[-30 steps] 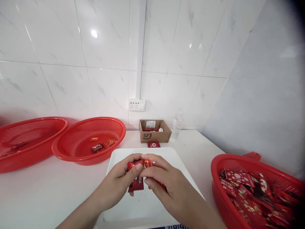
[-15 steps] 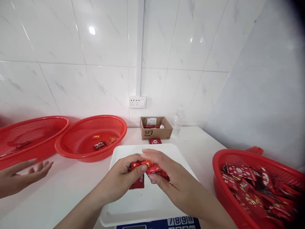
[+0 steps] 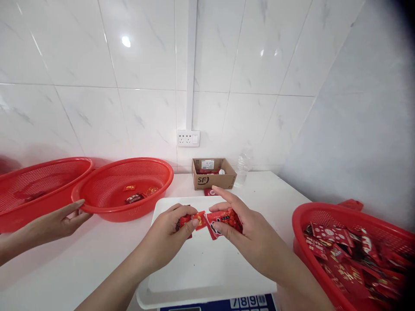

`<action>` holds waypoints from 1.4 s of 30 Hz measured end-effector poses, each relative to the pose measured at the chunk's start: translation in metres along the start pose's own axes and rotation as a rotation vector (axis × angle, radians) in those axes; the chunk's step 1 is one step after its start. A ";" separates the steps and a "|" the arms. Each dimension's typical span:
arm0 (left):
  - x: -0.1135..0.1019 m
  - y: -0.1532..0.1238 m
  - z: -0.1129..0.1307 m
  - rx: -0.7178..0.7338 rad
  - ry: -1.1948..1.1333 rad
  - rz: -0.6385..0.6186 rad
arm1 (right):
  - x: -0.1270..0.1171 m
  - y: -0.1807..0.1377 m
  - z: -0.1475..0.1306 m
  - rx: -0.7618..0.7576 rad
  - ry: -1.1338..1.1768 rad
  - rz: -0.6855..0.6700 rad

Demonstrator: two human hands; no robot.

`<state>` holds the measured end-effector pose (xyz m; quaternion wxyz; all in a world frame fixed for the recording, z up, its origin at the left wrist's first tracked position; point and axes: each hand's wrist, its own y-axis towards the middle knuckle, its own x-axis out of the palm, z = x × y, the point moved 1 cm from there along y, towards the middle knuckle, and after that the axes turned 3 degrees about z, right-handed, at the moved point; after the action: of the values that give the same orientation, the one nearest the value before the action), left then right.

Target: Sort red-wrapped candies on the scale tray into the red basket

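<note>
Above the white tray, my left hand is closed on small red wrapped candies, one with yellow lettering; a darker red wrapper shows partly behind its fingers. Facing it, my right hand grips a shiny red snack packet with black and white print, thumb on its front and index finger raised. The packet's left end meets or nearly meets the candy in my left hand. Beneath the tray is a scale with a blue keypad.
At right stands a red basket full of red packets. Another person's hand holds the rim of a red basket with a few candies; another red basket is further left. Behind are a cardboard box and a clear plastic bottle.
My hands have drawn slightly apart, showing more of the packet and candy. The other person's hand has moved right and now grips the basket rim, which has shifted slightly left.
</note>
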<state>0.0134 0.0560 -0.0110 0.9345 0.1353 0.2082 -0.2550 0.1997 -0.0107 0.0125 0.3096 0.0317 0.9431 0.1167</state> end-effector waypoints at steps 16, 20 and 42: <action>-0.006 -0.012 0.011 0.063 -0.329 0.063 | 0.011 -0.004 0.000 -0.051 0.300 0.039; -0.006 -0.017 0.014 0.086 -0.472 0.083 | 0.010 -0.002 -0.006 -0.083 0.360 -0.042; 0.001 -0.026 0.028 -0.012 -0.436 -0.140 | 0.012 -0.008 -0.015 -0.230 0.224 -0.093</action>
<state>0.0092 0.0245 0.0093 0.9383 0.0565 0.0116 -0.3410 0.1812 -0.0198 0.0159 0.2093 -0.0609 0.9526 0.2124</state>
